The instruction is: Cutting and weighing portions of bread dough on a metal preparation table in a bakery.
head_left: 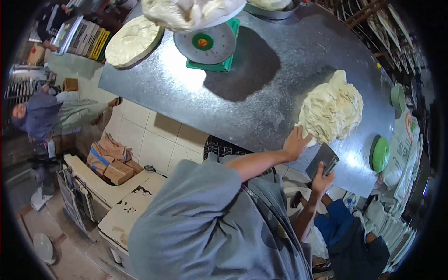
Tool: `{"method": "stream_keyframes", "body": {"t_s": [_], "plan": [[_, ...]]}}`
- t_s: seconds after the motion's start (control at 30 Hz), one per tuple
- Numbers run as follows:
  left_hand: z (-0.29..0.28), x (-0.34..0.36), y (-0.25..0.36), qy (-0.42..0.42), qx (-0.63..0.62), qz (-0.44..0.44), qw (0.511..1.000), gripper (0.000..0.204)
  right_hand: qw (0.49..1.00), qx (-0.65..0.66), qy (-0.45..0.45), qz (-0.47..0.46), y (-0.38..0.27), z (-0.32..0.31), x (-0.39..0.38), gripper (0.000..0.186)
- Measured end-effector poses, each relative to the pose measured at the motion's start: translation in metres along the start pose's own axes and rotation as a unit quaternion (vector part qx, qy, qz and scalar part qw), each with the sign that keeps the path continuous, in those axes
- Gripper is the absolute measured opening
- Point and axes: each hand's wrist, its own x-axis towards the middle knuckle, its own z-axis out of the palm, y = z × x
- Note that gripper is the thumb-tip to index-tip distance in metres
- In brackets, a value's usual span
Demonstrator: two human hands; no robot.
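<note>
A large, rough lump of pale dough (332, 109) lies toward the right side of the metal table. My left hand (295, 145) grips its near left edge, with fingers and thumb around a bit of the dough. Just right of it, my right hand (321, 181) is closed around the handle of a dough scraper (318, 162). The scraper's wide, dark flat blade is held at the table's front edge, near the dough and apart from it.
A green scale (210, 65) bears a dough-filled bowl (219, 19) on the metal table (177, 105). Left of it lies a round slab of dough (133, 42); a green lid-like object (380, 154) sits at the right edge. Other people (347, 238) are at lower right and far left.
</note>
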Motion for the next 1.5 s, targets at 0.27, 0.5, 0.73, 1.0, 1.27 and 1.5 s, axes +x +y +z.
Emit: {"method": "stream_keyframes", "body": {"t_s": [0.27,0.5,0.73,1.0,1.27,1.5], "plan": [[-0.008,-0.009,-0.024,0.130,-0.059,0.107,0.984,0.037,0.981,-0.158,-0.054,-0.097,-0.037,0.027,0.023,0.027],[-0.025,-0.024,-0.044,0.090,-0.192,0.086,0.974,0.027,0.967,-0.176,-0.125,-0.135,-0.044,0.053,0.032,0.030],[-0.042,-0.033,-0.053,0.074,-0.208,0.080,0.972,0.017,0.948,-0.261,-0.143,-0.112,-0.048,0.067,0.034,0.038],[-0.059,-0.057,-0.074,0.062,-0.185,0.096,0.976,0.014,0.952,-0.226,-0.186,-0.090,-0.048,0.087,0.021,0.039],[-0.184,-0.112,-0.071,0.175,-0.160,0.067,0.969,0.023,0.960,-0.185,-0.206,-0.048,-0.047,0.109,0.012,0.039],[-0.303,-0.121,-0.070,0.186,-0.306,-0.112,0.927,0.046,0.970,-0.142,-0.186,-0.059,-0.089,0.119,0.015,0.034]]}}
